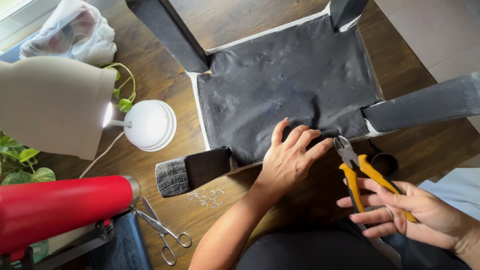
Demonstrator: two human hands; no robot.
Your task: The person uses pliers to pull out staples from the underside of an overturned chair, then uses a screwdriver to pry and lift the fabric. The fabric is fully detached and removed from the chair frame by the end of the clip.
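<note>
I look down on an upturned chair with dark legs and a black fabric dust cover (290, 80) stretched over its underside; it lies on a dark brown wooden table (160, 80). My left hand (290, 160) rests flat on the near edge of this fabric, the fingers spread and pressing down, and it grasps nothing. My right hand (410, 210) holds a pair of cutting pliers with yellow and black handles (357, 170). The fingers are curled loosely around the handles, which stand a little apart, and the steel jaws are almost closed and point to the cover's edge, just beside the left fingertips. I cannot tell if the jaws pinch something.

On the table near the chair's front leg there is a small heap of pulled metal staples (206, 197). A pair of steel scissors (162, 232) lies close to it, open a little. To the left stand a white lamp with a round base and a beige shade (150, 125), a red cylinder with a metal end (60, 207), green plant leaves (22, 165) and a clear plastic bag (75, 32).
</note>
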